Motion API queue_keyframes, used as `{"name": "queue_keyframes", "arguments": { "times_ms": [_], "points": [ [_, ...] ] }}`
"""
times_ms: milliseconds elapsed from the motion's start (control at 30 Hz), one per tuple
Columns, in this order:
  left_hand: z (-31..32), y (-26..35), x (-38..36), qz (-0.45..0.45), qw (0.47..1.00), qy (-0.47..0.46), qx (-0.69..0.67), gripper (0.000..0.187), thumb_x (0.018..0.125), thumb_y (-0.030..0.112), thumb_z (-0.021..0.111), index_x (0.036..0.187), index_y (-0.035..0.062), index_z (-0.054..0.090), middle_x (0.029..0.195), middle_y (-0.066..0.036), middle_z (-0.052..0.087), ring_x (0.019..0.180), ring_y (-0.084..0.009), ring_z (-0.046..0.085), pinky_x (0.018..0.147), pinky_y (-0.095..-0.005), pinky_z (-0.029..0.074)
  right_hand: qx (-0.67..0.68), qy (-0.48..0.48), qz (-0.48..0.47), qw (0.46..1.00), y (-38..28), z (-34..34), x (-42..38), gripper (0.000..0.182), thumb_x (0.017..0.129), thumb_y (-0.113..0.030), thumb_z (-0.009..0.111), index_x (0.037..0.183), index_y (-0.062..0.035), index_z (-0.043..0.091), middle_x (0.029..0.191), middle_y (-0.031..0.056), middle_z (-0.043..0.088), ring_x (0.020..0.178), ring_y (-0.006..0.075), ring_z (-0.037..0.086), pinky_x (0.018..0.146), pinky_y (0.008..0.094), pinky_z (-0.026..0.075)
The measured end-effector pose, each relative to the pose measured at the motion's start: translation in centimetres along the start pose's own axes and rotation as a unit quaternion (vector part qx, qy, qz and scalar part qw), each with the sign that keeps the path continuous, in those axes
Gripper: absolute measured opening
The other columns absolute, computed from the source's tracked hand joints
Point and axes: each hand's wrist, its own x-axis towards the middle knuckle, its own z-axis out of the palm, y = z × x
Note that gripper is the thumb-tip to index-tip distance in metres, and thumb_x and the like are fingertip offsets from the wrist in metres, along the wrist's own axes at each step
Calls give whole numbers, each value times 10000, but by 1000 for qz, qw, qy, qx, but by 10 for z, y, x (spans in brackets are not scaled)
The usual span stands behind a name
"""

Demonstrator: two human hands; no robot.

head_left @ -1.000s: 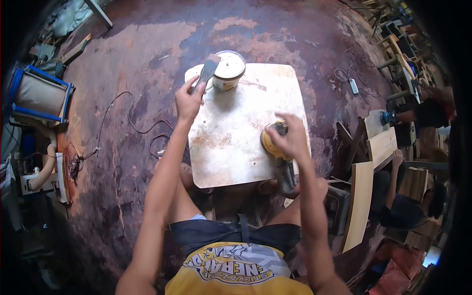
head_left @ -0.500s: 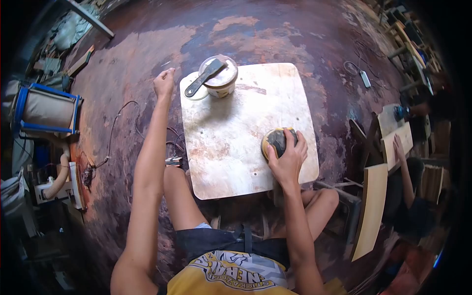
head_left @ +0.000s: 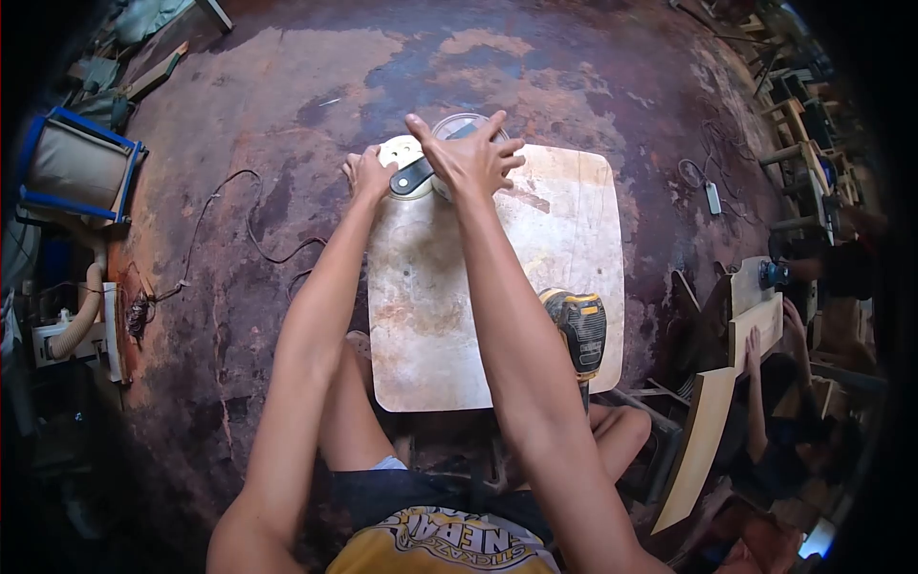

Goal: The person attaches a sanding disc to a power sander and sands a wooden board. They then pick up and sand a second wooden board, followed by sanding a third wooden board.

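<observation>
My left hand (head_left: 368,174) is at the far left corner of the pale board (head_left: 440,325), its fingers closed at the edge of a cream sanding disc (head_left: 401,151) with several holes. My right hand (head_left: 470,158) spreads its fingers wide above the round tub (head_left: 457,124), hiding most of it. Between the hands shows the dark handle of a putty knife (head_left: 413,178); its blade is mostly covered. A yellow-and-black sander (head_left: 579,330) lies on the board's right side, partly behind my right forearm, with no hand on it.
A blue-framed box (head_left: 76,172) stands at the left, with a cable (head_left: 251,206) across the floor. At the right, a person's hands (head_left: 754,349) rest by wooden panels (head_left: 698,440). A white power strip (head_left: 712,198) lies on the floor beyond.
My right hand has left the sander and moved forward and left to the tub, opening out. My left hand has moved right onto the disc's edge. The view has shifted slightly.
</observation>
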Motion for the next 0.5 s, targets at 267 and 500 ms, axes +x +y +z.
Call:
{"name": "queue_keyframes", "arguments": {
  "times_ms": [267, 500],
  "points": [
    [-30, -9, 1, 0, 984, -64, -168, 451, 790, 124, 566, 1210, 156, 728, 1073, -188, 738, 1021, -300, 708, 926, -390, 528, -189, -74, -39, 978, 14, -8, 17, 1195, 528, -626, 874, 1497, -165, 347, 1385, 272, 402, 1277, 465, 426, 878, 521, 536],
    [-18, -14, -11, 12, 959, -89, -268, 418, 797, 87, 649, 1201, 148, 736, 896, -98, 752, 733, -163, 692, 706, -308, 565, -186, -32, -173, 967, 36, -41, 46, 1159, 500, -600, 823, 1487, -169, 397, 1327, 257, 429, 1235, 481, 463, 849, 525, 554]
  ]
}}
